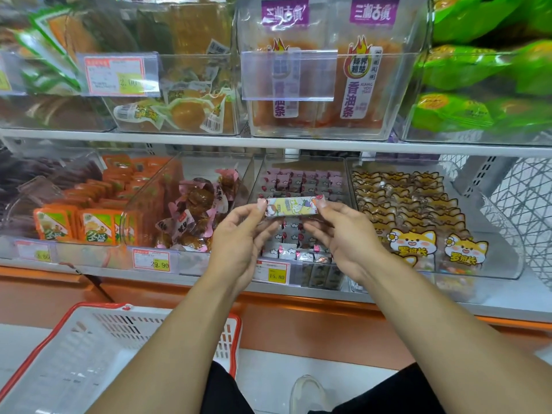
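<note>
"Candy pack (pixel 291 207): position?"

"Held level in the air, long side across, in front of the clear bin (pixel 256 177) of small wrapped sweets (pixel 301 180) on the lower shelf. It touches neither the bin nor the shelf."

"Hands?"

"The left hand (pixel 239 234) pinches the pack's left end and the right hand (pixel 343 234) pinches its right end, each between the thumb and the curled fingertips (pixel 324 205). Both palms face the person."

"Surroundings?"

"A yellow price tag (pixel 276 273) reading 15.80 sits on the bin's front, below the hands. Fox-printed packets (pixel 413 243) fill the bin to the right, and brown wrapped snacks (pixel 197 210) the bin to the left. A white basket (pixel 89 339) with a red rim stands low at the left, well apart from the pack."
</note>
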Available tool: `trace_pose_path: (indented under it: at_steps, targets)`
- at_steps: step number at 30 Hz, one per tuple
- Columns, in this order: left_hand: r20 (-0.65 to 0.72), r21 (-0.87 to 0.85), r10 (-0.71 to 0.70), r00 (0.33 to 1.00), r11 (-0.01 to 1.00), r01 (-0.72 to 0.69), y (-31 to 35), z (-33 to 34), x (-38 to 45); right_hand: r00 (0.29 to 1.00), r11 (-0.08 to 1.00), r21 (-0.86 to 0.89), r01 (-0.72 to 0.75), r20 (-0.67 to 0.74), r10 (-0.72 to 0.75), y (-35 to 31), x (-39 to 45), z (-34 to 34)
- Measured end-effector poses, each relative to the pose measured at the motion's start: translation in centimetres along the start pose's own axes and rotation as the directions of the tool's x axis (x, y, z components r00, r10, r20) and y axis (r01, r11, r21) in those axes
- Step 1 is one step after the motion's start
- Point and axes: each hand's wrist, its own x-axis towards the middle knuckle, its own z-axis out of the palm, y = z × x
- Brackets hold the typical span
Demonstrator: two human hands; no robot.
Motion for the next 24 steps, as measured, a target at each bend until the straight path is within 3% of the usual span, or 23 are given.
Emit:
trace_pose_path:
  at_steps: [6, 9, 11, 12, 14, 18, 20, 24]
  targets:
    - [-0.039, 0.124, 0.007, 0.999, 0.992, -0.003, -0.5, 0.2, 0.4, 0.990, 0.998, 0.049, -0.025, 0.140, 0.018, -0.2, 0.7, 0.4]
    - [-0.047, 0.287, 0.121, 0.992, 0.952, -0.103, -0.7, 0.4, 0.5, 0.996, 0.996, 0.029, 0.081, 0.041, -0.083, -0.4, 2.1, 0.8]
    - [0.044, 0.540, 0.246, 0.968, 0.810, -0.230, -1.2, 0.8, 0.4, 0.950, 0.938, -0.228, 0.260, -0.110, -0.291, -0.8, 3.8, 1.2]
    - [0.121, 0.650, 0.273, 0.955, 0.705, -0.284, -1.5, 1.0, 0.4, 0.902, 0.854, -0.409, 0.322, -0.143, -0.408, -0.9, 4.8, 1.4]
    - [0.251, 0.804, 0.253, 0.934, 0.483, -0.347, -2.0, 1.5, 0.7, 0.836, 0.699, -0.595, 0.397, -0.081, -0.543, -1.1, 6.5, 1.9]
    - [0.338, 0.927, 0.209, 0.918, 0.093, -0.363, -2.5, 1.9, 1.8, 0.805, 0.450, -0.817, 0.359, 0.027, -0.592, -1.3, 9.8, 2.6]
    - [0.350, 0.933, 0.222, 0.910, 0.001, -0.359, -2.7, 2.1, 2.0, 0.794, 0.382, -0.835, 0.397, 0.103, -0.599, -1.0, 10.7, 2.9]
    - [0.370, 0.926, 0.274, 0.888, -0.025, -0.378, -2.7, 2.0, 2.1, 0.806, 0.236, -0.876, 0.421, 0.242, -0.541, -0.3, 11.9, 3.5]
